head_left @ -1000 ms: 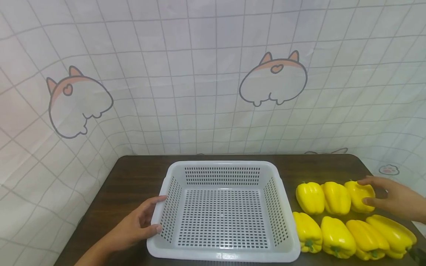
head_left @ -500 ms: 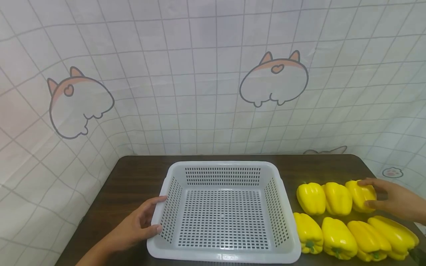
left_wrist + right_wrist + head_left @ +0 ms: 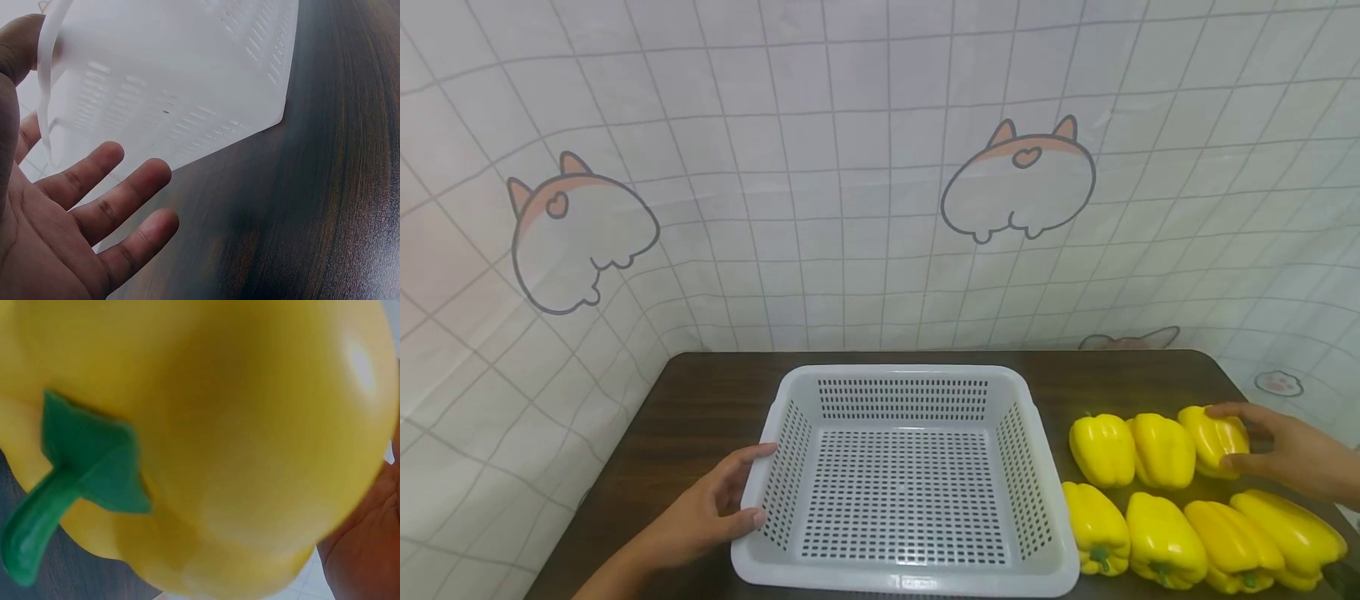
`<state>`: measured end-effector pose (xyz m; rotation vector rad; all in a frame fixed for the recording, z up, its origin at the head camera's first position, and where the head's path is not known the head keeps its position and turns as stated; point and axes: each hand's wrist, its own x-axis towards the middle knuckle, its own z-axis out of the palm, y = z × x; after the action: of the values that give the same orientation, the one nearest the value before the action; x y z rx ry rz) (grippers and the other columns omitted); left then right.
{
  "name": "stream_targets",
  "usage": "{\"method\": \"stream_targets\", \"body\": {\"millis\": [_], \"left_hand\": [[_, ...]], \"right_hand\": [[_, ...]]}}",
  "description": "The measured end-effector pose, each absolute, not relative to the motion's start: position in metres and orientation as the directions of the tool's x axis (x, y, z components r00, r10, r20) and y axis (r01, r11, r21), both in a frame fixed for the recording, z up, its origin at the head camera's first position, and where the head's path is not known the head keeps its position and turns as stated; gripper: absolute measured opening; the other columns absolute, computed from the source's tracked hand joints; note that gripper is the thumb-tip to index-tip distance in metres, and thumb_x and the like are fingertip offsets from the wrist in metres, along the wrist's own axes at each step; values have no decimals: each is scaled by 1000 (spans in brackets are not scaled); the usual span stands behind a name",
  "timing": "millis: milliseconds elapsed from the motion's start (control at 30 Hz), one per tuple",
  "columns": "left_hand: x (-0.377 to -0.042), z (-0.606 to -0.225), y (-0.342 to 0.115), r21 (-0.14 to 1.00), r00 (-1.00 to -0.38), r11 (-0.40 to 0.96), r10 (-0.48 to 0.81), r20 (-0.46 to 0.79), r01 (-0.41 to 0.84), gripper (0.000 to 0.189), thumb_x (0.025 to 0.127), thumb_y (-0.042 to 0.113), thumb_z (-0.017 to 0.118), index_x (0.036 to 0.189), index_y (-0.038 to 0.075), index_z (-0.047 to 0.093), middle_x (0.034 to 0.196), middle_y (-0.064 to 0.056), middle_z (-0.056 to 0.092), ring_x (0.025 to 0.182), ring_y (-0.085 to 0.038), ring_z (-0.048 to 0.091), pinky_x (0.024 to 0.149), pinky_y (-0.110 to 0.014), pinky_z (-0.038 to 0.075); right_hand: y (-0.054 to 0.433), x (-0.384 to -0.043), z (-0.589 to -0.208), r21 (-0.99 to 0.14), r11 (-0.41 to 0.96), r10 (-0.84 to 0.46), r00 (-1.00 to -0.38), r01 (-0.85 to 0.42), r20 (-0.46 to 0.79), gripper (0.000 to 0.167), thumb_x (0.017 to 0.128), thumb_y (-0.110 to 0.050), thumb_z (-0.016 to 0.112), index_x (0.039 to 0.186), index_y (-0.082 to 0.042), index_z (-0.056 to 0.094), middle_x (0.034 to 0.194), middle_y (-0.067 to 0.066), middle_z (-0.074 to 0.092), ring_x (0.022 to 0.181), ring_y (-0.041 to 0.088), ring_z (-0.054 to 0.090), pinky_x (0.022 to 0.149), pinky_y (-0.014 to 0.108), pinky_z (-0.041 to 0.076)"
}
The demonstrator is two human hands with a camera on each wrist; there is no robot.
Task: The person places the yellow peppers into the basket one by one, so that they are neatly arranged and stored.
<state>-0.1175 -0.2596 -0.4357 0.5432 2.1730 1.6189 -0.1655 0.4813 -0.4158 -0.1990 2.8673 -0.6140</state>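
Hardly anything has shifted: my left hand point(image 3: 696, 508) pinches the white basket point(image 3: 820, 573) by its rim, my right hand point(image 3: 1292, 448) holds the rightmost yellow pepper point(image 3: 1210, 442) of the far row point(image 3: 1162, 452). Grasping seems underway; lifting would need a firm grip.

A dark wood-grain table point(image 3: 700, 417) is backed by a white gridded sheet point(image 3: 850, 275), printed with cartoon animals point(image 3: 1018, 196) and a pink paw point(image 3: 1279, 384).
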Motion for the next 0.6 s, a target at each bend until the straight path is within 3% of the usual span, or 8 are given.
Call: {"method": "stream_targets", "body": {"millis": [367,467,600], "left_hand": [[-118,-435,-259,964,-850,253,523,-61,87,73,98,9,64,160,12,24,149,-35,36,115,-43,58,82,-43,62],[-118,-435,-259,965,-848,247,527,-55,91,73,99,9,64,160,12,24,148,-35,37,115,-43,58,82,-43,62],[-119,-436,-259,968,-844,236,533,-52,90,73,99,8,63,160,12,23,147,-36,37,115,-44,59,82,-43,62]], "right_hand": [[484,-170,-419,-454,888,-182,-963,-74,-198,91,85,-33,82,150,7,32,147,48,25,114,71,44,74,59,57],[485,-171,-419,-444,893,-175,-964,-69,-203,95,83,-38,84,151,6,32,146,48,26,112,70,47,71,55,58],[485,-171,-418,-396,915,-164,-967,-74,-198,96,82,-45,83,151,3,35,144,48,29,112,71,46,70,60,56]]}}
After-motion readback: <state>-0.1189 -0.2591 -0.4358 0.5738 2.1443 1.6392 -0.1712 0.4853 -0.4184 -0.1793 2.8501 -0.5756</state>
